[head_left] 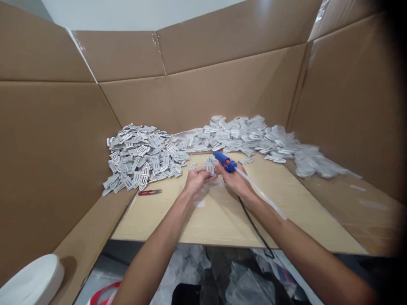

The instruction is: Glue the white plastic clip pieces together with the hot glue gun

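Between the fingers of my left hand [196, 180] is a small grey boat-shaped cutout [210, 165], held upright above the middle of the table. My right hand [235, 182] is closed around a blue hot glue gun [225, 162], its nozzle pointing up and left, close to the cutout. A long pale glue stick [262, 194] sticks out of the gun's back, and a black cord [254, 226] hangs down past the table's front edge. The right fingertips are close to the cutout; whether they touch it I cannot tell. Another slatted grey piece [192, 166] lies just beyond my left fingers.
A heap of grey cutouts [140, 156] rises at the left. Plastic-wrapped pieces [241, 133] are piled along the back and right. Red thread snips [150, 192] lie near the left heap. Cardboard walls [229, 80] enclose the table [152, 220]. A white round object [34, 279] sits lower left.
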`<state>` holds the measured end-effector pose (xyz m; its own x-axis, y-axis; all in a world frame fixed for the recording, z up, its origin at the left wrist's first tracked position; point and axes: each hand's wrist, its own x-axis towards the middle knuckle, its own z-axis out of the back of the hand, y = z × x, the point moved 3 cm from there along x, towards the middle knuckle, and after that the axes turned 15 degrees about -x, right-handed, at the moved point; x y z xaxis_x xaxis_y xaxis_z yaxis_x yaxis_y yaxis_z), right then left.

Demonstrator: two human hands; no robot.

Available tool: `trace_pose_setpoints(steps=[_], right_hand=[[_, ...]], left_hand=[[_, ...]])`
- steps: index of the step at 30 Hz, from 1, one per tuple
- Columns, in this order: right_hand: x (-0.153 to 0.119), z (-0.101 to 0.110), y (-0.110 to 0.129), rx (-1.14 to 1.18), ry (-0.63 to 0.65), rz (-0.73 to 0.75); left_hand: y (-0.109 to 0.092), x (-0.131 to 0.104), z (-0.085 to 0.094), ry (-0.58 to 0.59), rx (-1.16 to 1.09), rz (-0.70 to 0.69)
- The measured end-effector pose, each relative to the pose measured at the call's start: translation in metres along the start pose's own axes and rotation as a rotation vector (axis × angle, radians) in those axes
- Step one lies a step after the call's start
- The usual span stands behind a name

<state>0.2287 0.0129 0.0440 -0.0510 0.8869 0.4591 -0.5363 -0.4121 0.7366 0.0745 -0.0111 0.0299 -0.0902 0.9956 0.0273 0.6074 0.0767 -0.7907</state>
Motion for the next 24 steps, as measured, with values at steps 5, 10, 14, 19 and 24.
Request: trace_pose_setpoints(steps=[5,10,14,19,24], right_hand=[[0.001,0.004,-0.005,0.058,0.22,-0.008],[0.001,0.004,-0.008,0.019,0.286,0.027],[0.002,0.004,-0.009,-0.04,0.292,0.041],[0.001,0.006,-0.001,-0.047,0.296,0.024],[0.0,0.006,0.001,-0.115,0.274,0.021]], left_hand=[[-0.005,0.0,0.004,-0.088,-0.02,-0.055],[-0.004,0.003,0.009,-0.084,0.009,-0.107],[-0.004,0.003,0.01,-0.087,0.007,-0.137],[-0.006,0.0,0.005,-0.108,0.002,-0.132],[-0.007,-0.001,0.004,-0.128,0.015,-0.16]])
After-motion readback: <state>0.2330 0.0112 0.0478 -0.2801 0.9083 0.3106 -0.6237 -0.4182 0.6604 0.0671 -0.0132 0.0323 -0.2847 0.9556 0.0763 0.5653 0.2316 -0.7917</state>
